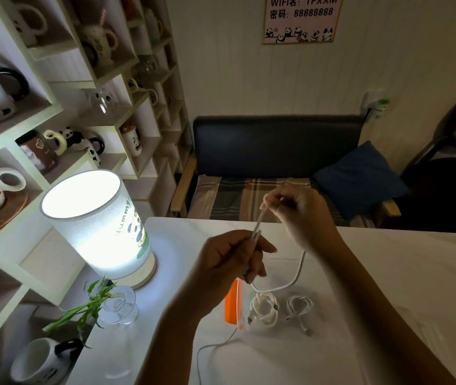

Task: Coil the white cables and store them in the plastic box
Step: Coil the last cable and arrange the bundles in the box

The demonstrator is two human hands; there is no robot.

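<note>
we've got a white cable (257, 225) stretched btw both hands above the desk (388, 273). left hand (231, 255) curled round its lower part, right hand (296, 209) pinching the top end. rest of it loops down to the clear plastic box (252, 309) w/ orange lid, coiled cable (264, 308) inside. another small coil (300, 307) just beside it. lit lamp (96, 220) on the left.

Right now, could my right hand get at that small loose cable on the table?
Probably not yet: the right hand is pinching the white cable stretched from the left hand. The small cable itself lies uncovered.
</note>
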